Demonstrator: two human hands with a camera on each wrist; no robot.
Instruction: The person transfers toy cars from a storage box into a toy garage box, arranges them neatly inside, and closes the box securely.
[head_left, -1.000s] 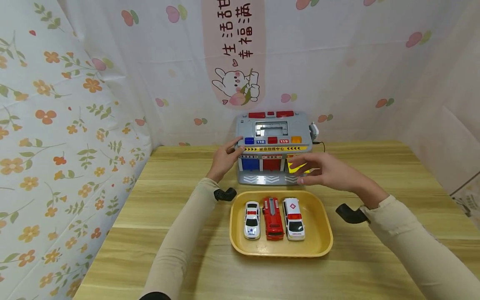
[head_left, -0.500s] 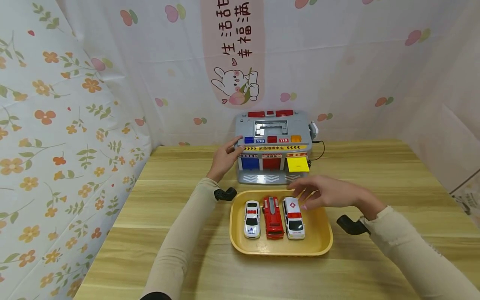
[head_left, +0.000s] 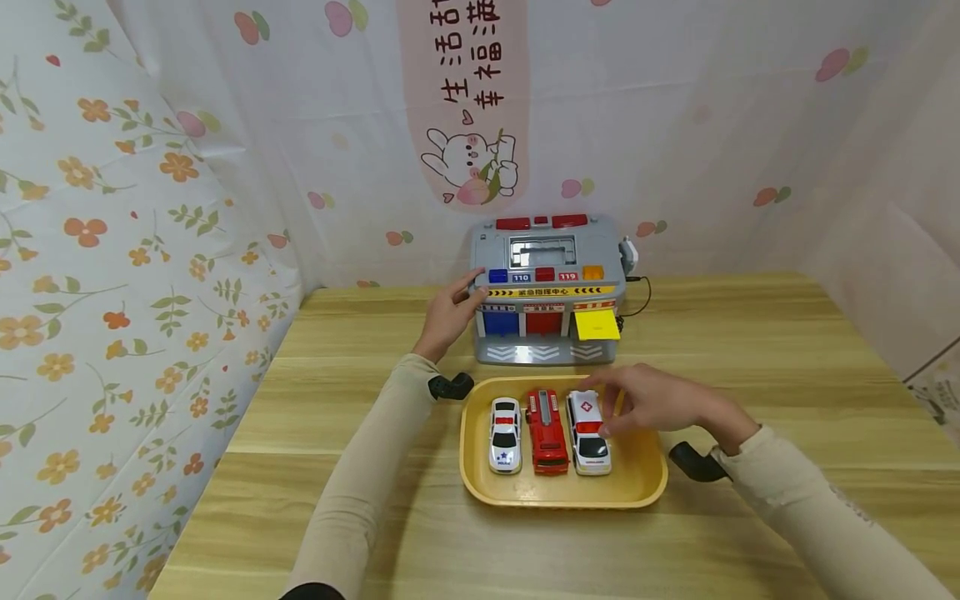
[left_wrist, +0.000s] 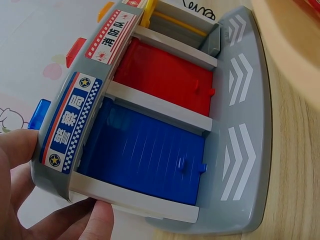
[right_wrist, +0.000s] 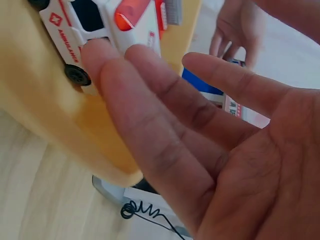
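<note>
A grey toy rescue station [head_left: 546, 287] stands at the back, with blue and red doors lowered and the yellow door [head_left: 597, 325] swung up. My left hand [head_left: 448, 317] grips its left front corner; the left wrist view shows fingers [left_wrist: 102, 220] against its side below the blue door [left_wrist: 145, 150]. My right hand [head_left: 652, 402] reaches over the yellow tray [head_left: 637, 483], fingers loosely bent and spread at the right side of a white toy ambulance [head_left: 590, 433]. In the right wrist view the fingertips overlap the ambulance [right_wrist: 95, 25]; contact cannot be told.
Left of the ambulance in the tray lie a red toy fire engine [head_left: 547, 433] and a white toy police car [head_left: 506, 435]. A black coiled cord [head_left: 641, 300] hangs from the station's right side. A patterned cloth [head_left: 337, 150] lies behind the wooden table [head_left: 337, 350].
My right hand has moved from the station's yellow door down and toward me, to the ambulance in the tray. The yellow door stays raised. My left hand has kept its place on the station.
</note>
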